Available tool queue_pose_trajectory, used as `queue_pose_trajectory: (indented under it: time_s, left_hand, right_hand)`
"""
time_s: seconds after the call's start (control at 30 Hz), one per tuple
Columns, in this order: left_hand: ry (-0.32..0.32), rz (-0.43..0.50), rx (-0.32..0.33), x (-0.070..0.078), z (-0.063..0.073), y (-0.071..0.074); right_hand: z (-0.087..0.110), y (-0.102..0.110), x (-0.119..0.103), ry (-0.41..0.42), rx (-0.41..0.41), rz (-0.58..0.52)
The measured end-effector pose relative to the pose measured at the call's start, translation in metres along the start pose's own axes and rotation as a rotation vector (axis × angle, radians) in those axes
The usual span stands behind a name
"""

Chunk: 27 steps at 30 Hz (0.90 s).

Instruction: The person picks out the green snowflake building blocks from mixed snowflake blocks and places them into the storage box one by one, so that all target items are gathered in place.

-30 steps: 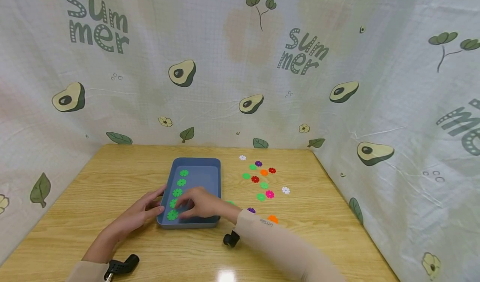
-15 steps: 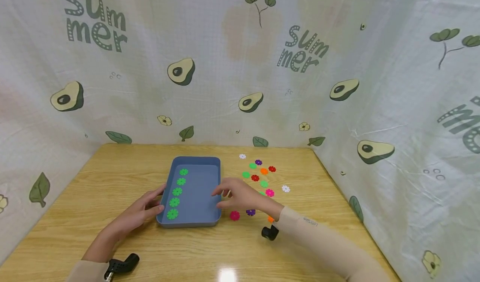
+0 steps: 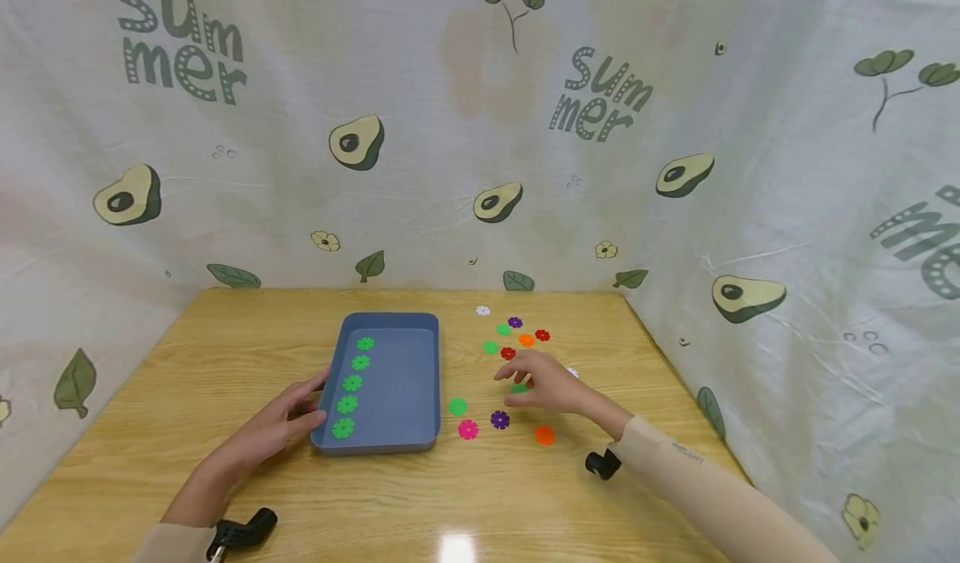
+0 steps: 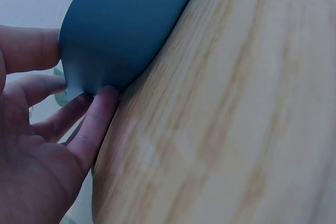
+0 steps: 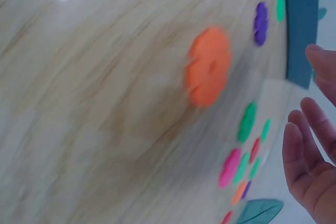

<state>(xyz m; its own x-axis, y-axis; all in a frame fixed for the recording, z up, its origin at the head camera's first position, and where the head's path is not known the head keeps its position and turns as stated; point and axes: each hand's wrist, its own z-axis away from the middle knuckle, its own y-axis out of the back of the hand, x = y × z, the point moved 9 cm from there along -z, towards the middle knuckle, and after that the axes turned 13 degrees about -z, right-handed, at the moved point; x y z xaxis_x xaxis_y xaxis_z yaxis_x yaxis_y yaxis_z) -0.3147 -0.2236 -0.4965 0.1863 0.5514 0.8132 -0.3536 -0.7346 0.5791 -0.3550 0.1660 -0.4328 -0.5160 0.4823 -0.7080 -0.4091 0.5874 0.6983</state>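
My left hand (image 3: 277, 423) touches the left wall of a blue rectangular tray (image 3: 405, 388) near its front corner. In the left wrist view, its fingertips and thumb rest against the tray's outer side (image 4: 123, 24). A column of several green flower-shaped discs, among them a middle disc (image 3: 352, 382), lies along the tray's left side. Right of the tray, my right hand (image 3: 551, 384) hovers over loose discs, with thumb and fingers apart and nothing held. Partly under it shows a green disc (image 3: 519, 387). Nearby lie a purple disc (image 3: 500, 420) and an orange disc (image 3: 544, 435).
Beside the tray's right wall lie a green disc (image 3: 457, 406) and a pink disc (image 3: 468, 430). Farther back are a red disc (image 3: 542, 335), a white disc (image 3: 483, 311) and several others. A printed cloth (image 3: 420, 213) hangs behind the wooden table (image 3: 375, 505).
My right hand has moved from over the tray's green column rightward to the loose discs. The left hand and the tray have stayed in place.
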Motion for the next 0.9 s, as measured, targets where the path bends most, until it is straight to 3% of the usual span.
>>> queue_pose_trajectory:
  time_s: [0.27,0.9]
  left_hand:
    - [-0.01,0.01,-0.002,0.001,0.0,0.0]
    - [0.006,0.004,-0.003,0.001,0.001,-0.001]
  right_hand:
    - [0.01,0.014,0.039,-0.064,0.028,0.072]
    - [0.0,0.01,0.049,-0.07,-0.056,0.14]
